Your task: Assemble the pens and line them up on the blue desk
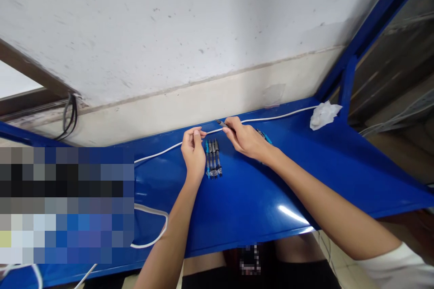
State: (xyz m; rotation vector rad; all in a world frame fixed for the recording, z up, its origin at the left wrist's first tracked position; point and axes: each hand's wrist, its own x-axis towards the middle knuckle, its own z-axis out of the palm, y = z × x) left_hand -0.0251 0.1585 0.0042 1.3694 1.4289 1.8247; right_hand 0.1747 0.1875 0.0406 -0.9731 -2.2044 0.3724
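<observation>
My right hand [242, 137] pinches a dark grey pen [221, 123], whose tip end points up and left, close to the wall. My left hand [194, 146] is closed, thumb against curled fingers; whatever lies between them, if anything, is hidden. Between and below my hands is a neat row of several pens [213, 158], upright in view, the leftmost blue and the others grey and black. More pens [266, 137], one of them blue, lie partly hidden behind my right wrist. A white cable [213, 131] runs along the table behind both hands.
The blue table [244, 203] meets a stained white wall [190, 31]. Crumpled white paper [323, 115] lies at the back right beside a blue metal frame [346, 82]. A loop of white cable [167, 221] is near my left forearm. Blurred blocks cover the left side.
</observation>
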